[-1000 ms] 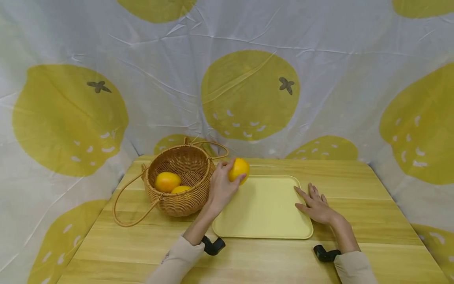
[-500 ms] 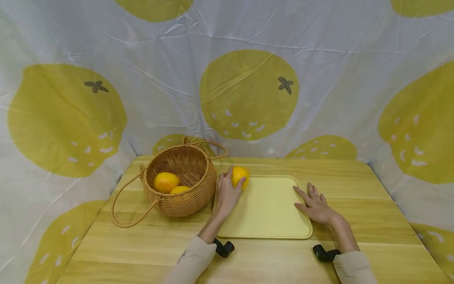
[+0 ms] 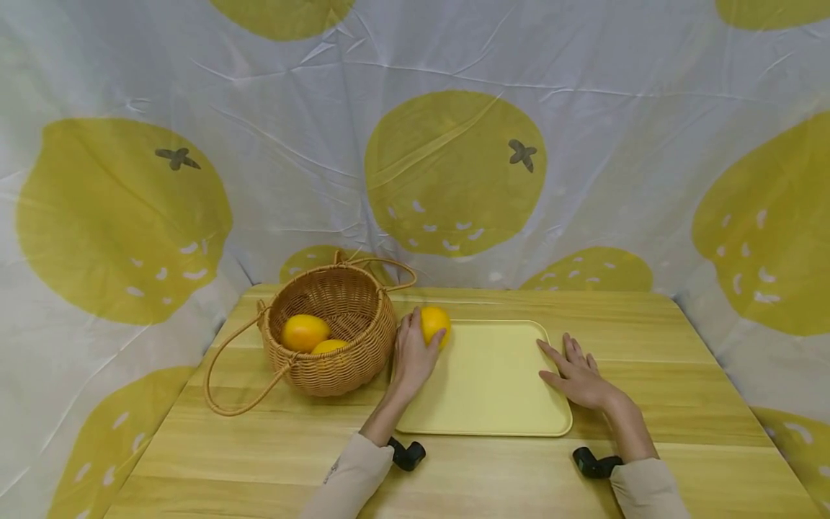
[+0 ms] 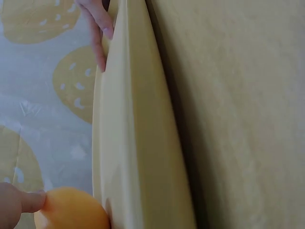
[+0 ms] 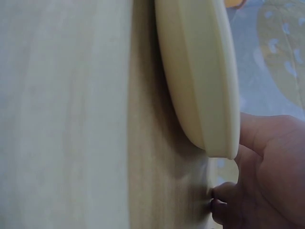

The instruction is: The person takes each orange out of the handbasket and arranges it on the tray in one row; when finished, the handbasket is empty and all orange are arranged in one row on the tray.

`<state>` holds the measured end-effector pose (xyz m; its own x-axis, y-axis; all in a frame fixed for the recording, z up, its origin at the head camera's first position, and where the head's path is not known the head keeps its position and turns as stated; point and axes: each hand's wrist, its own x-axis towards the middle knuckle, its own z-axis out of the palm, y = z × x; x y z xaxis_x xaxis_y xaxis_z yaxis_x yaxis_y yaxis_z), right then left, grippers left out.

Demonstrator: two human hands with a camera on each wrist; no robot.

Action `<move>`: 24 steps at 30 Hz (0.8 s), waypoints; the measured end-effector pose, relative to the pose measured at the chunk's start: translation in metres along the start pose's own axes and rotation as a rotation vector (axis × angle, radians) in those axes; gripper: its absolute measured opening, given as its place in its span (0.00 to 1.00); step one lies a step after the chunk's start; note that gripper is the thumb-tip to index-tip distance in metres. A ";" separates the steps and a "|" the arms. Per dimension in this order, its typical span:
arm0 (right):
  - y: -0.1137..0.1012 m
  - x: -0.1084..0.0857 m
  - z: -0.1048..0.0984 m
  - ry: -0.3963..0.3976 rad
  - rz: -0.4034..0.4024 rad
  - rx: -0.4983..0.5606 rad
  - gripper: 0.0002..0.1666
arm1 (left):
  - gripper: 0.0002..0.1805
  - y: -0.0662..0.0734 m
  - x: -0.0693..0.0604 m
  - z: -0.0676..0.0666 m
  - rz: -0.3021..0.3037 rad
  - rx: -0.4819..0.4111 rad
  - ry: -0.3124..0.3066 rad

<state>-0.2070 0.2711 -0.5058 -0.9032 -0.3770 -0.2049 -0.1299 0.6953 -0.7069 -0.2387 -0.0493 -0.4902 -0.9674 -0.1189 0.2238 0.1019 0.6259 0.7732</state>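
At the far left corner of the pale yellow tray (image 3: 486,382), my left hand (image 3: 417,353) holds a smooth yellow-orange fruit (image 3: 435,324), with fingers behind and thumb in front. The same fruit (image 4: 71,210) shows at the bottom of the left wrist view, with the thumb (image 4: 33,200) against it. Whether its underside touches the tray is hidden. My right hand (image 3: 580,378) lies with spread, straight fingers at the tray's right edge; in the right wrist view the thumb side of that hand (image 5: 276,157) touches the rim. Two similar fruits (image 3: 305,333) lie in the wicker basket (image 3: 337,375).
The basket stands just left of the tray, one loop handle (image 3: 223,389) lying out to the left and another (image 3: 402,277) at the back. All stand on a wooden table (image 3: 493,476). A lemon-print curtain (image 3: 603,166) hangs behind it.
My left hand has moved from above the basket's right rim down and right, lowering the fruit toward the tray's far left corner. My right hand and the basket stay put.
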 end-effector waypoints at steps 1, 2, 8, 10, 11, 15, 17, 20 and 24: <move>0.000 0.000 0.000 0.000 0.001 -0.002 0.41 | 0.38 0.000 0.000 0.000 0.003 -0.001 0.008; 0.000 0.000 0.000 0.001 0.002 -0.004 0.41 | 0.37 -0.001 0.001 0.001 0.006 -0.001 0.016; 0.000 -0.001 -0.001 0.000 0.001 -0.016 0.42 | 0.38 -0.002 0.002 0.003 0.004 0.011 0.041; -0.001 -0.001 -0.001 -0.002 0.004 -0.023 0.43 | 0.38 -0.002 0.002 0.004 0.003 0.021 0.050; -0.001 -0.001 -0.002 -0.002 0.006 -0.029 0.44 | 0.38 -0.002 0.002 0.004 0.002 0.026 0.056; -0.001 -0.002 -0.003 -0.002 0.013 -0.046 0.48 | 0.38 -0.001 0.002 0.005 -0.003 0.042 0.071; -0.001 -0.002 -0.004 -0.001 0.012 -0.054 0.49 | 0.38 -0.001 0.002 0.004 -0.008 0.037 0.067; 0.001 -0.003 -0.005 -0.002 0.011 -0.056 0.50 | 0.38 -0.001 0.003 0.005 -0.013 0.021 0.047; 0.002 -0.004 -0.006 -0.001 0.006 -0.045 0.50 | 0.39 -0.002 0.005 0.005 -0.025 -0.010 0.016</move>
<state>-0.2061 0.2773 -0.5027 -0.9036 -0.3736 -0.2097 -0.1429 0.7242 -0.6746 -0.2446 -0.0474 -0.4931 -0.9657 -0.1471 0.2140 0.0803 0.6145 0.7848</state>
